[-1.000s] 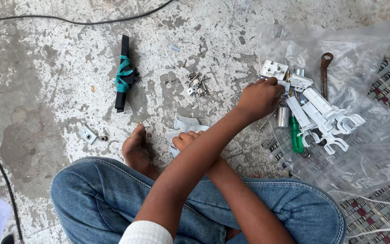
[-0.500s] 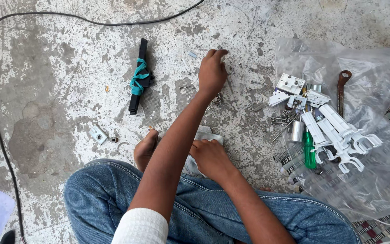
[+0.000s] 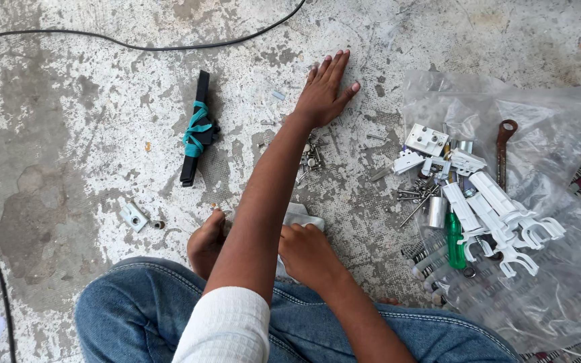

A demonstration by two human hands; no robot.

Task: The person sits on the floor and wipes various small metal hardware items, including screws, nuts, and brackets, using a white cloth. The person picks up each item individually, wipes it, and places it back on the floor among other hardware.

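The person sits cross-legged in blue jeans (image 3: 136, 309) on a rough, paint-flecked concrete floor (image 3: 68, 154), and the work in hand looks like sorting through loose hardware. The left hand (image 3: 329, 87) lies flat, palm down, on bare floor. Its grip is fully open, fingers straight and together, and it holds nothing. Nearest to it, just below the wrist, is a small heap of silver screws and fittings (image 3: 312, 156). These are tiny and lie flat on gritty concrete, so lifting one would call for a fine fingertip pinch, not a whole-hand grasp. The right hand (image 3: 307, 252) rests low beside a bare foot (image 3: 204, 242), its grip curled closed on a pale grey-white folded piece (image 3: 298, 216); what that piece is cannot be told. To the left lies a black bar bound with teal tape (image 3: 196, 131), and further down a small white bracket (image 3: 132, 216). A black cable (image 3: 136, 46) runs across the top. On the right, a crumpled clear plastic bag (image 3: 546, 107) is spread on the floor as a sheet, unlabelled as far as can be seen. It carries long white plastic clips (image 3: 499, 208), a green-handled screwdriver (image 3: 454, 238), a rusty brown spanner (image 3: 504, 151) and a white square block (image 3: 427, 139). No sign or printed package shows.
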